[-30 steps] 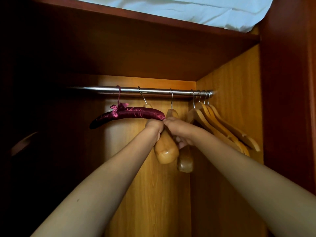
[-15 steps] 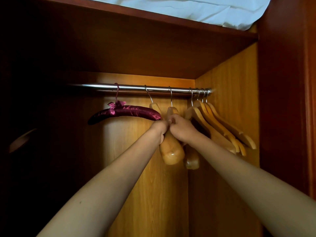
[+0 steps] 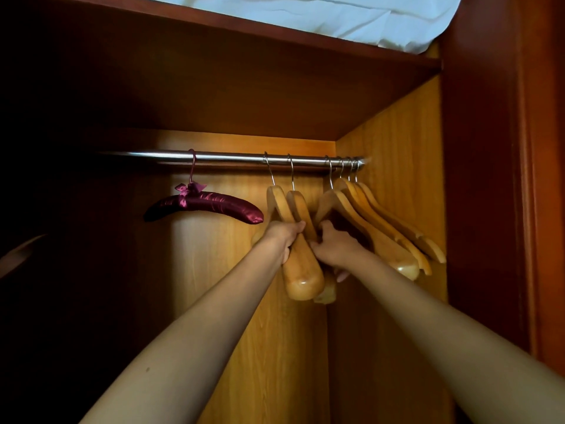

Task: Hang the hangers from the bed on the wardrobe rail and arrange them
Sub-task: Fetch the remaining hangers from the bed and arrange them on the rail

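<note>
Well, landmark: a shiny metal rail (image 3: 232, 157) runs across the wardrobe, under a dark wooden shelf (image 3: 214, 71).
Padded hanger: a dark red satin padded hanger (image 3: 211, 206) with a small bow hangs alone near the middle of the rail, well apart from the wooden ones to its right.
First wooden hanger: the first wooden hanger (image 3: 276, 203) hangs by its hook right of the middle of the rail, and its thick near end points down toward the camera.
Second wooden hanger: the second wooden hanger (image 3: 301, 206) hangs just beside the first one, on the side nearer the right end of the rail. Its lower part is mostly hidden behind the first one.
Group at the end: four wooden hangers (image 3: 385, 240) hang close together at the right end of the rail, next to the side wall (image 3: 397, 148).
Left hand: the left hand (image 3: 282, 237) is below the rail, with the fingers curled round the arm of the first wooden hanger.
Right hand: the right hand (image 3: 334, 249) is touching the left hand and is closed round the arm of the second wooden hanger. The exact contact is partly hidden.
Above the shelf: a white cloth (image 3: 305, 13) lies on top.
</note>
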`<state>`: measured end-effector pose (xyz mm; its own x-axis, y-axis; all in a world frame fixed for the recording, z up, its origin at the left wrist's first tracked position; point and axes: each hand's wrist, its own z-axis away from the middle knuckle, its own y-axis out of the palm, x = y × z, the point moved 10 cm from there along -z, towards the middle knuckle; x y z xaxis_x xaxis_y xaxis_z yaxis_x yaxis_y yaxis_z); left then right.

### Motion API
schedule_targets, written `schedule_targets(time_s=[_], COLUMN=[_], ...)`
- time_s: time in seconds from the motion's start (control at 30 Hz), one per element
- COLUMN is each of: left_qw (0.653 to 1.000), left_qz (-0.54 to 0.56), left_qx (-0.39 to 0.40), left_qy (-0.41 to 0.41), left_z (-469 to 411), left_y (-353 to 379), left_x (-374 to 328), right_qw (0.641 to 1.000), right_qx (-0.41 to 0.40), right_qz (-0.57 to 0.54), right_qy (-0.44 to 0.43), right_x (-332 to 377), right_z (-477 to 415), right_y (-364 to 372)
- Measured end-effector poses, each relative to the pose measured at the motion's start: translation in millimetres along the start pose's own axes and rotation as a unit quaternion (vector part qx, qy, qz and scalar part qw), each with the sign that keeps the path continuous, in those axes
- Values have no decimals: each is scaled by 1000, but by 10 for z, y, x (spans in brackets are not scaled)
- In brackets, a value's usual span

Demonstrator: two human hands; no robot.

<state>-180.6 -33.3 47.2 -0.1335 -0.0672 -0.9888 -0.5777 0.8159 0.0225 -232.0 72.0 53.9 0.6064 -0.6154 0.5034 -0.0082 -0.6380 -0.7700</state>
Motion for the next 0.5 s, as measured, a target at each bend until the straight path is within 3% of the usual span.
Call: schedule_targets(time_s=[0.2,0.37,0.5], left_qw=[999,998,998], left_qz=[-33,-57,-59], left_qx=[1,4,13], left_qy=[-10,-21,-28], left_z=[-9,17,36], left_y=[3,11,64], left_x=[1,-16,-23], right_qw=[988,984,973], right_qx=[51,-35,-8], right_qz=[-137,-171,-231], right_qy=[41,33,15], right_x=[-113,-172,-138], right_z=[-16,-39,10], right_y=[116,-51,-177])
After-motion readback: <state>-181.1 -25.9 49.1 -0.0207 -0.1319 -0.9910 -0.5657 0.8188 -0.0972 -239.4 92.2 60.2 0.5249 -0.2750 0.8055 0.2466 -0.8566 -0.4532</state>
